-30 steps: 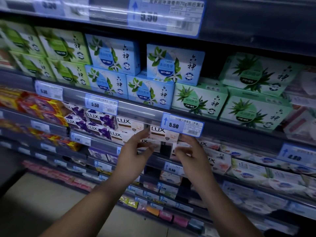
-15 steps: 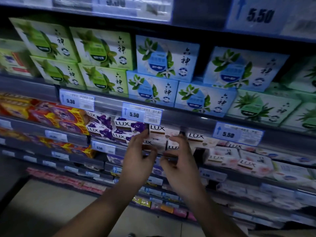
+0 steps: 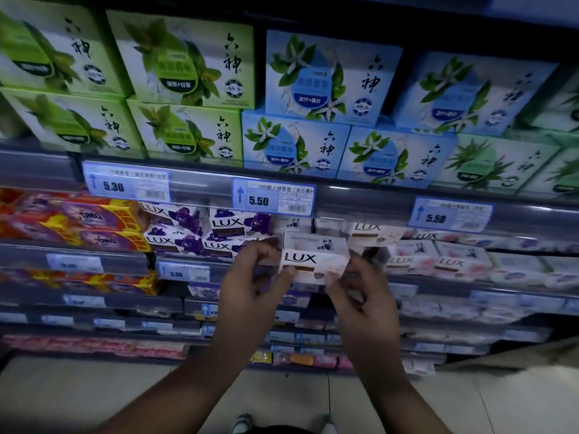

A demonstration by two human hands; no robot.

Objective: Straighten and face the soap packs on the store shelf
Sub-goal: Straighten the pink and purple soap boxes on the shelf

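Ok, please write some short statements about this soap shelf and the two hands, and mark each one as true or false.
1. The left hand and the right hand both hold one white soap pack. True.
2. The purple soap packs stand to the right of the held pack. False: they stand to its left.
3. The price tag on the rail just above the held pack reads 5.50. True.
4. All boxes on the shelf above are green. False: the green boxes are on the left, and the blue boxes are next to them in the middle.
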